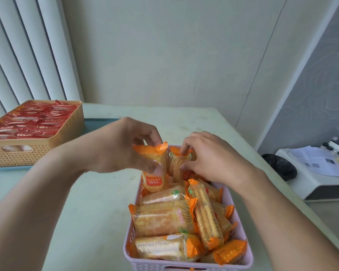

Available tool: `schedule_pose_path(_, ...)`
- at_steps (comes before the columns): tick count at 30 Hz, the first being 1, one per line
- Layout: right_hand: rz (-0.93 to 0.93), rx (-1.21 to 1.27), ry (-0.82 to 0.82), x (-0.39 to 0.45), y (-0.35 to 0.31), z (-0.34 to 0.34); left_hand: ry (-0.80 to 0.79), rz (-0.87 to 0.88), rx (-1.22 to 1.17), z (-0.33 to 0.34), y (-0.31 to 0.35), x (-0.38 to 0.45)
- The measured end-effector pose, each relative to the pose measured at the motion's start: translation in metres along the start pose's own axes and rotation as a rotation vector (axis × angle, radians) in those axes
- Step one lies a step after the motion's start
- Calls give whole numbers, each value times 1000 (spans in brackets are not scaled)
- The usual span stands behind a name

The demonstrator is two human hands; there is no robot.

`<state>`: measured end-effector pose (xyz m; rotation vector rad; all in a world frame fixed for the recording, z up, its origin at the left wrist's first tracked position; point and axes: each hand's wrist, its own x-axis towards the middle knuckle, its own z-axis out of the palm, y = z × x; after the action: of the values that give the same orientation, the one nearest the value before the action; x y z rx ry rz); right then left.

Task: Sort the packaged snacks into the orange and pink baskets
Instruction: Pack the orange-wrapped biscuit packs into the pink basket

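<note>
Because the pink basket (249, 257) sits closest to the person, it comes first: it is packed with orange snacks (162, 222) in shiny see-through wrappers, lying on top of each other every which way. Above its far end, the left hand (121, 145) pinches one snack (155, 169) by its crinkly top edge, so the pack hangs down over the basket's left wall. Right next to it, the right hand (211, 159) has its fingers curled around another pack (178, 165) that is standing up in the far end of the basket.

These packs look light and a bit puffy. The wrappers look slick, and the biscuits inside would likely crack if squeezed hard. The flat sealed ends look like the safest place to hold, or a soft grip around the middle.

Farther away on the left of the table (98, 192), the orange basket (35, 153) is full of red snacks (33, 120) in neat rows. Off to the right sits a white machine (317, 182) with papers on it
</note>
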<state>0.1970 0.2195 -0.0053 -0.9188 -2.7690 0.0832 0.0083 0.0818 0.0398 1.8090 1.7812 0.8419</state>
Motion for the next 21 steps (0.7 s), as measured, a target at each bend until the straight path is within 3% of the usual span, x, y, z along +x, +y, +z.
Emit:
schedule_pose_path(6,30,7,54,-3,-3,-3,203,70,197,9,-7,7)
schedule_pose_path(13,61,11,21,-4,-6,-8,99,-72,334,30,-29,23)
schedule_pose_path(18,60,-123,38,-10,-4,-17,98,-13,527,40,-30,24)
schedule_pose_path(21,52,2,137,-12,-5,-26,132,70,588,39,-30,23)
